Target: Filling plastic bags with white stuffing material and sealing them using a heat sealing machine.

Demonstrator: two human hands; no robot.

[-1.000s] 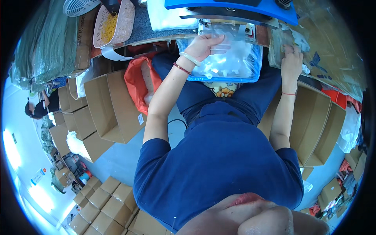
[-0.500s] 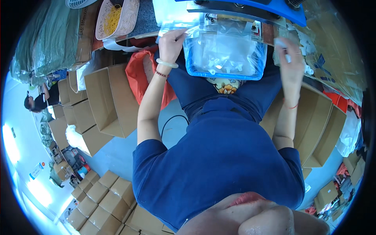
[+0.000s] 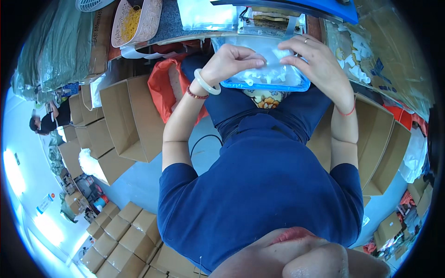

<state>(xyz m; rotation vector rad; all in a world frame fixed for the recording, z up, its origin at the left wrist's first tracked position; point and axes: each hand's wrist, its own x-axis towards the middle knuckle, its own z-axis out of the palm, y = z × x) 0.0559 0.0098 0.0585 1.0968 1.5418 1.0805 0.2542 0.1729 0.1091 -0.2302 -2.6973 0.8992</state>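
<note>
Over a blue-rimmed tray [image 3: 296, 88] in front of my lap, both hands have come close together. My left hand [image 3: 234, 62] has thumb and forefinger pinched on what looks like a thin clear plastic bag [image 3: 269, 50], its outline hard to make out. My right hand [image 3: 317, 60] curves in from the other side, fingers closed around a small white plastic piece [image 3: 281, 53], partly hidden. Several white plastic fittings [image 3: 250, 82] lie in the tray below the fingers.
Beyond the tray stands a blue-framed machine [image 3: 320, 10] with a metal bed. Clear bags [image 3: 206, 16] lie on the bench at left, by a basket of yellow rubber bands [image 3: 132, 25]. White pieces [image 3: 357, 53] lie at right. Open cartons [image 3: 125, 120] flank me.
My left hand has moved right and my right hand has moved left, meeting over the tray. The clear film spread over the tray has been drawn away, showing more of the white fittings.
</note>
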